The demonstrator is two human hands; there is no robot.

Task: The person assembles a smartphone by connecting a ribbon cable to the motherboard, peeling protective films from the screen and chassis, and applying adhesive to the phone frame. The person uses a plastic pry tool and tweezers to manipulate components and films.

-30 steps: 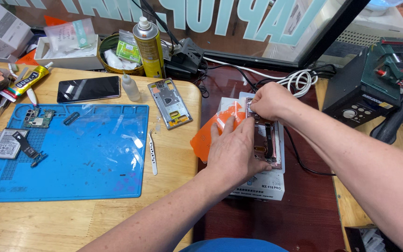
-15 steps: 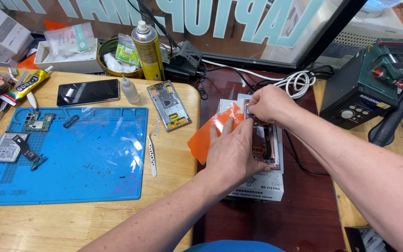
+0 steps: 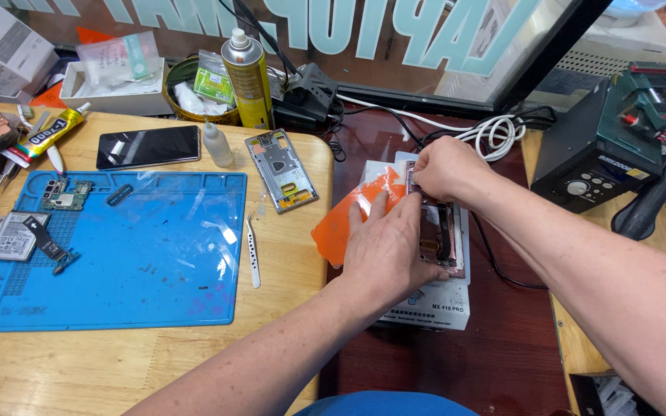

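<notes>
My left hand (image 3: 387, 248) lies flat with spread fingers on an orange sheet (image 3: 341, 219) and on the edge of an opened phone frame (image 3: 441, 235). That frame rests on a white heating plate unit (image 3: 437, 304). My right hand (image 3: 441, 168) pinches the top end of the phone frame with bent fingers. The part between its fingertips is hidden.
A blue work mat (image 3: 117, 246) holds a circuit board (image 3: 63, 194) and small parts. Tweezers (image 3: 252, 250), a bare phone midframe (image 3: 280, 169), a dark phone (image 3: 148, 146), a small dropper bottle (image 3: 216, 144), a spray can (image 3: 247, 77) and a glue tube (image 3: 44, 137) lie on the wooden bench. A black station (image 3: 587, 154) stands right.
Both hands stay on the phone frame. The left hand has shifted slightly on the orange sheet; nothing has been picked up or let go.
</notes>
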